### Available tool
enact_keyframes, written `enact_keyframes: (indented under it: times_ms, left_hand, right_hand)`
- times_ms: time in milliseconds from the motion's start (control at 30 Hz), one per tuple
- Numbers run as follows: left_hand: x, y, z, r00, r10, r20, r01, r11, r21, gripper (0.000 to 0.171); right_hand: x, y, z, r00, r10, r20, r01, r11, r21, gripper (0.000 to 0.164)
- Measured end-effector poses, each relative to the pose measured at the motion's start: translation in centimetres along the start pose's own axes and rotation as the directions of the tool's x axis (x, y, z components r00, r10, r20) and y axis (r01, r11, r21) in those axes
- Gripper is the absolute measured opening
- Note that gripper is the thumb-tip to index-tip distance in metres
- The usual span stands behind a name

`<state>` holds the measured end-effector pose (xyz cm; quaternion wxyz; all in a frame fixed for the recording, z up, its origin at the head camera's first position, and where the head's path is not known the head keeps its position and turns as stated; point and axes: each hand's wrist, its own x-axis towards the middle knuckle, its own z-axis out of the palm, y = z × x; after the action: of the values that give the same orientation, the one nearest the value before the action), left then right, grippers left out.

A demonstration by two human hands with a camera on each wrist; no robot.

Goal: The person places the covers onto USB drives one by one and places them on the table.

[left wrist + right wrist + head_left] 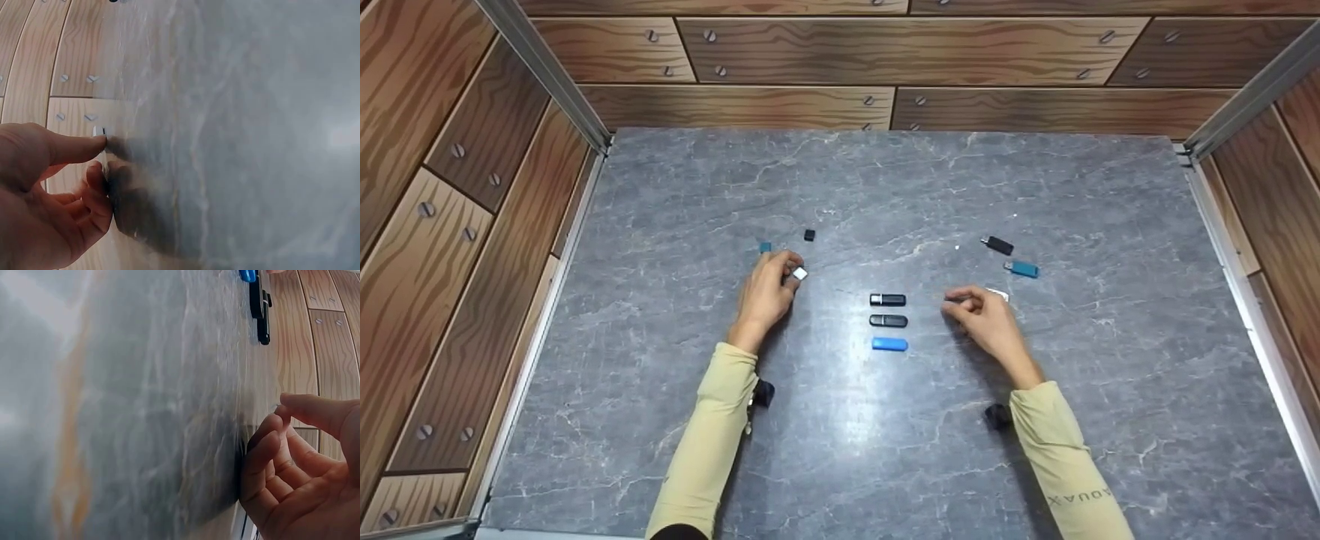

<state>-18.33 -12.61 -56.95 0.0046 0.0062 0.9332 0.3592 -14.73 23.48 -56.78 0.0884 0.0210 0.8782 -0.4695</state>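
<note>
My left hand is low over the tabletop, fingers loosely bent, with a small white cap right at the thumb tip. In the left wrist view, the white cap shows just beyond the thumb. A teal cap and a black cap lie past those fingers. On the other side, my right hand hovers with thumb and forefinger close together, and no held object shows. Behind its knuckles a white piece is mostly hidden. Nearby lie a teal USB stick and a black USB stick, connectors exposed.
Between the hands, two black USB sticks and a blue USB stick lie in a column. Wood-patterned panels border the grey marbled tabletop at the back and both sides.
</note>
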Motion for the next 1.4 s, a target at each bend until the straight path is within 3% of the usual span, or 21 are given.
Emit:
enact_keyframes:
  times_ms: [167,533,767,1033,1233,1400]
  left_hand:
    - [0.1,0.2,-0.1,0.999,-0.037,0.013,0.037,0.999,-0.003,0.030]
    - [-0.1,0.4,0.5,0.994,-0.088,-0.060,0.089,0.996,0.025,0.024]
    - [-0.2,0.5,0.6,0.993,-0.075,-0.089,0.077,0.997,0.020,0.021]
    - [-0.4,0.2,0.4,0.995,-0.068,-0.079,0.067,0.998,-0.023,0.018]
    - [-0.5,0.4,0.2,0.995,-0.061,-0.073,0.056,0.996,-0.066,0.015]
    - [-0.6,0.6,0.1,0.996,-0.075,-0.054,0.070,0.993,-0.098,0.014]
  right_hand:
    - [-0.5,0.6,-0.9,1.000,0.021,-0.017,-0.020,0.999,0.026,0.028]
    - [-0.7,2.0,-2.6,0.995,0.032,-0.097,-0.028,0.999,0.042,0.026]
    - [-1.1,2.7,-3.9,0.988,0.061,-0.139,-0.060,0.998,0.009,0.026]
    - [-1.1,3.4,-5.0,0.981,0.080,-0.176,-0.078,0.997,0.016,0.032]
    - [-1.1,3.9,-5.2,0.984,0.059,-0.166,-0.066,0.997,-0.032,0.039]
    - [-0.9,3.8,-5.3,0.986,0.025,-0.166,-0.045,0.992,-0.118,0.035]
